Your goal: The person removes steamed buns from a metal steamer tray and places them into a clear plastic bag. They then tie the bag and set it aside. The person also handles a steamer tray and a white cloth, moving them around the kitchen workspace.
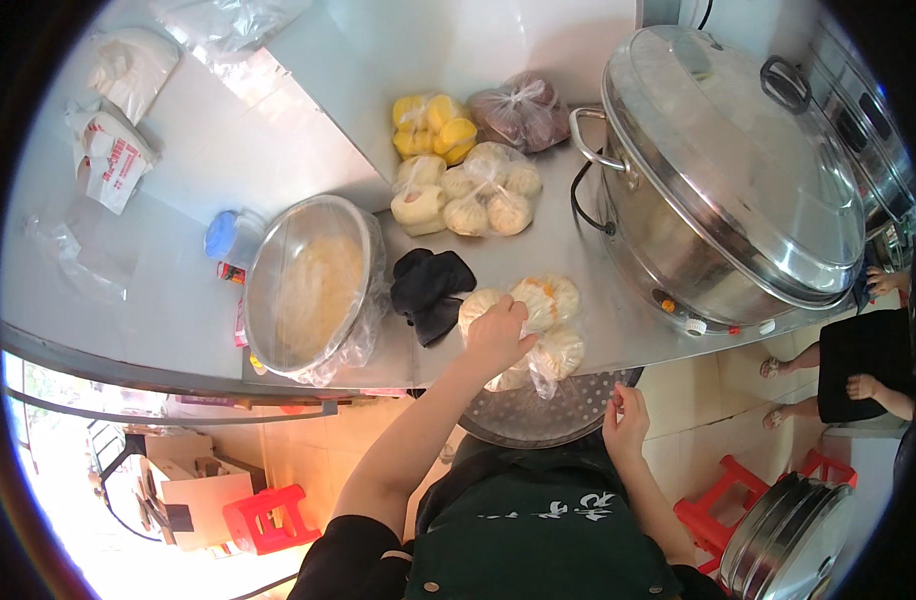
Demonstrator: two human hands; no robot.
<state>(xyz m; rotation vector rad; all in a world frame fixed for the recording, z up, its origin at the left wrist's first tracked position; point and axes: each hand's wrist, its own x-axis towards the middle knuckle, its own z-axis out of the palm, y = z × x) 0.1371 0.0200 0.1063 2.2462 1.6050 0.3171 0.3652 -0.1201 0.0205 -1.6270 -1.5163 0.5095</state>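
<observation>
A clear plastic bag of steamed buns [561, 351] lies at the counter's front edge, partly over a perforated round metal tray [536, 420]. My left hand [499, 334] rests on this bag from above, fingers curled at the buns; whether it grips the plastic is unclear. To the right of the bag, my right hand [626, 420] is raised with its fingertips together near the tray's rim; nothing plain shows between them. A crumpled black cloth [431, 289] lies left of the buns. Farther back sit bagged yellow buns [433, 124], bagged white buns [495, 187] and a bag of dark buns [524, 112].
A large lidded steel steamer [698, 202] stands at right, its cord beside it. At left are a plastic-covered metal bowl [315, 289] and a blue-lidded tub [223, 236]. Red stools [274, 519] and stacked steamer tiers [788, 536] stand below. Another person [863, 367] is at far right.
</observation>
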